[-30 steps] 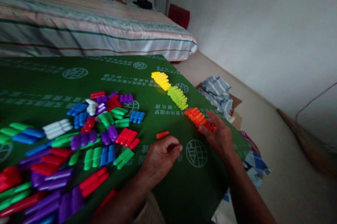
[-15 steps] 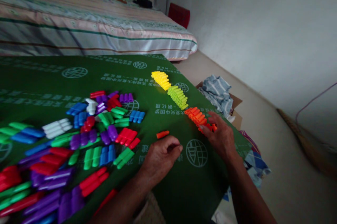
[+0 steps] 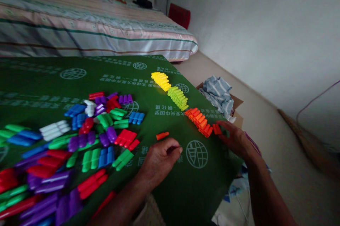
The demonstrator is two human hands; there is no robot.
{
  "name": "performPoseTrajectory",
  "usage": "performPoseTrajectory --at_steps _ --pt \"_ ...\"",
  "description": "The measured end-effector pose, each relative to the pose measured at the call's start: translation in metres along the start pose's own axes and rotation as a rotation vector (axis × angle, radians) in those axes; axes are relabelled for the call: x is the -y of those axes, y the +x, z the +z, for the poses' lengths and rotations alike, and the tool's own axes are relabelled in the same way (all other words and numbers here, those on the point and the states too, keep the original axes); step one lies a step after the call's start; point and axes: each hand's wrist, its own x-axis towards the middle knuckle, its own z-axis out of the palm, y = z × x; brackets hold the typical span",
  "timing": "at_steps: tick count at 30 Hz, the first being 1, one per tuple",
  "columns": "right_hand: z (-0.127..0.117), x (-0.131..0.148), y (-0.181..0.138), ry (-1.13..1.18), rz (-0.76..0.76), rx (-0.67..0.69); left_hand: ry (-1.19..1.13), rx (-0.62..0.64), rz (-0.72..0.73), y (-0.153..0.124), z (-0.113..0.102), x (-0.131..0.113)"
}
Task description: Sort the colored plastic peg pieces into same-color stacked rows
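Note:
My left hand rests on the green board with fingers curled in and thumb against the index finger; nothing shows in it. A single orange plastic tube lies just beyond its knuckles. Near the board's right edge, my right hand has thumb and fingers apart, its fingertips beside a small orange piece. That piece sits at the right of a stacked block of orange tubes. Continuing the diagonal row are lime-green tubes and yellow tubes.
Red, green, blue, purple and white tubes, such as a red group, are scattered over the board's left side. Beyond stands a bed. A cardboard box with cloth is on the floor at the right, and a broom lies near the wall.
My right hand has moved right, off the orange block, uncovering its near end and the small orange piece beside it. The left hand has hardly moved.

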Motion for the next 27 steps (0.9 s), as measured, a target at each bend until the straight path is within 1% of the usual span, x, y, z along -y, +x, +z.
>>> performPoseTrajectory --at_steps 4,6,10,13,17,21,27 --pt "0.004 -0.004 0.001 0.011 0.006 0.021 0.004 -0.003 0.009 0.000 0.001 0.003" --pt "0.003 -0.004 0.000 0.015 0.025 0.009 0.008 -0.002 0.011 0.001 0.001 0.003" --pt "-0.003 0.001 -0.004 0.048 0.096 -0.062 0.011 -0.007 0.006 0.001 0.000 0.002" --pt "-0.005 0.011 -0.005 0.103 0.135 -0.131 0.021 -0.013 0.007 0.001 0.000 0.001" --pt "-0.001 0.028 -0.003 0.161 0.114 -0.175 0.024 -0.013 0.018 0.000 0.000 0.002" --pt "0.005 0.042 0.002 0.134 0.084 -0.186 0.028 -0.011 0.021 -0.001 0.000 0.003" --pt "0.008 0.048 0.004 0.057 0.075 -0.166 0.040 -0.002 0.024 0.000 0.001 0.003"
